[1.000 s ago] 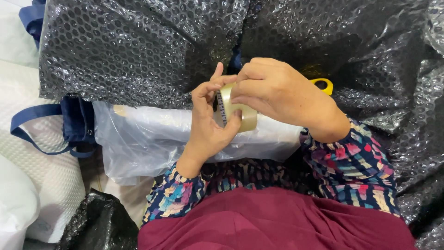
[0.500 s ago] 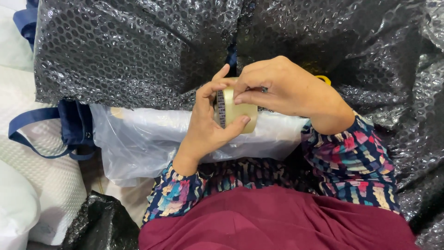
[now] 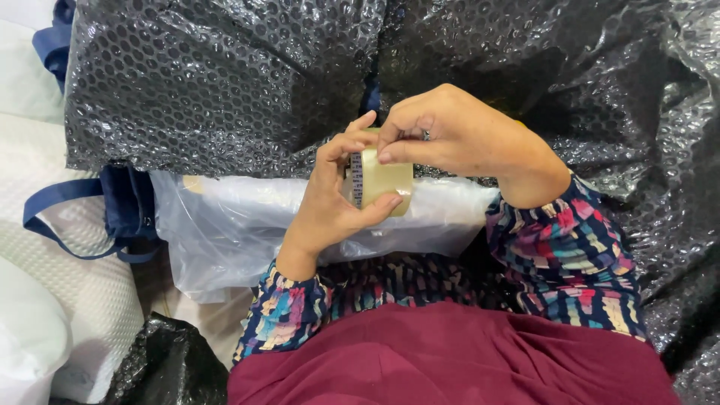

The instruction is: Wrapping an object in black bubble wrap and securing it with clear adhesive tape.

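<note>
Fingers of the left hand curl closed around a roll of clear packing tape, thumb under its rim, while the right hand bends over the roll with its fingertips pinched against the outer surface. Both hands hold the roll just in front of the black bubble-wrapped bundle and above the clear plastic bag. No strip of tape hangs free and none shows on the bundle, so the work looks barely begun: finding the tape's end and pulling it out appear still to do.

We see black bubble wrap spread across the top, over a clear plastic bag of pale goods. A navy strap loops at left on white foam sheeting, near a black bag.
</note>
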